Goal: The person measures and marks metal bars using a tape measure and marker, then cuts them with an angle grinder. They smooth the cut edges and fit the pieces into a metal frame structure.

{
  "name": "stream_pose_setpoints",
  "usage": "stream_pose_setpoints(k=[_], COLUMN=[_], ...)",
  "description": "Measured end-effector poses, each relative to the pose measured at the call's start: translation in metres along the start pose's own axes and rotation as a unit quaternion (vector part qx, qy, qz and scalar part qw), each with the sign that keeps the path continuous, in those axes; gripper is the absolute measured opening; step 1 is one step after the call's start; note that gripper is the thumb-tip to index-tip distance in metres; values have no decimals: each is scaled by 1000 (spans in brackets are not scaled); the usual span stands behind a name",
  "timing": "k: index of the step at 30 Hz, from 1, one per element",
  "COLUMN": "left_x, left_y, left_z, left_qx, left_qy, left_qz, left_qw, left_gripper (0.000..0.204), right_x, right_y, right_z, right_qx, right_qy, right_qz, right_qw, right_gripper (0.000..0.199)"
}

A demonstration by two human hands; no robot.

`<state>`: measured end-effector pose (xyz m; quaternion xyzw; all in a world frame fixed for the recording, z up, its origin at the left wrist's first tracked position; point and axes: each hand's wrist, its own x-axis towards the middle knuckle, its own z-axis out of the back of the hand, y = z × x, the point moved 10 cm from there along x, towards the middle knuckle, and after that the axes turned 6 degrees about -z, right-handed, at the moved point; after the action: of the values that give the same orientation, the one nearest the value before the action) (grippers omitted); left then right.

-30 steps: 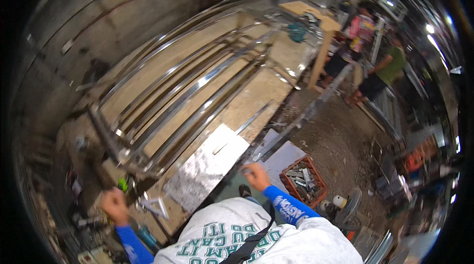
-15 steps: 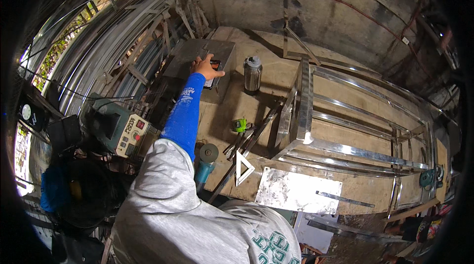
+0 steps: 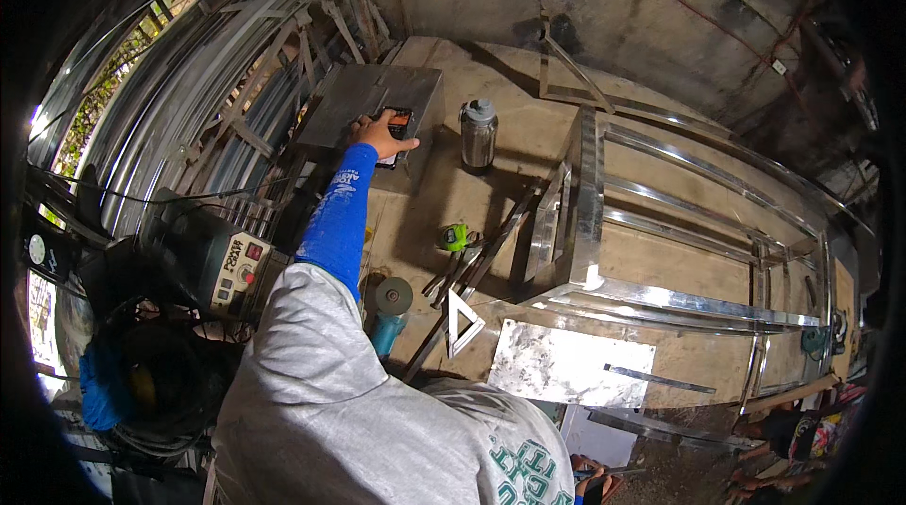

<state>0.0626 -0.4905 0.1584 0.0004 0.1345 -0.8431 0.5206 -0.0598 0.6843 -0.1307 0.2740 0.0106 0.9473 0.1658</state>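
My left hand [image 3: 382, 136], in a blue sleeve, reaches to the far left. Its fingers are spread over a dark, phone-like device [image 3: 402, 120] with an orange patch on its face, and the thumb points right. The device lies on a grey metal box [image 3: 330, 109]; my hand covers its middle. Near the lower edge, a bit of my right hand [image 3: 585, 484] shows beside a blue cuff, mostly hidden by my grey hoodie. Whether it holds anything is not visible. A metal water bottle [image 3: 479, 139] stands right of the box.
A green tape measure [image 3: 455, 238], angle grinder [image 3: 388, 318] and dark metal bars [image 3: 483, 271] lie on the wooden table [image 3: 406, 222]. A shiny metal frame [image 3: 590, 212] fills the right side. A white triangle [image 3: 462, 321] and stained sheet [image 3: 566, 359] lie nearer. A welding machine [image 3: 236, 269] stands left.
My left hand has drawn slightly to the left over the phone-like device, uncovering more of its orange patch. The whole view has shifted a little. More of my right hand shows at the lower edge.
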Motion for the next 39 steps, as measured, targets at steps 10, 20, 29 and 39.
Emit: stream_pose_setpoints(k=[10,20,29,39], left_x=[-3,0,-98,-162], left_y=[8,19,19,-96], left_z=[5,10,47,29], left_qx=[-35,-50,-284,-468], left_qy=[-3,-33,-435,-234], left_qz=[-8,-23,-53,-159], left_qw=[999,998,853,837], left_gripper=[119,122,77,38], right_x=[19,5,16,174], right_y=[0,50,47,213], right_z=[-63,-46,26,123], right_qx=[356,239,246,555], right_qy=[136,301,174,60], right_qz=[-70,-102,-180,-199], right_qw=[922,918,937,805], right_gripper=[55,51,65,25])
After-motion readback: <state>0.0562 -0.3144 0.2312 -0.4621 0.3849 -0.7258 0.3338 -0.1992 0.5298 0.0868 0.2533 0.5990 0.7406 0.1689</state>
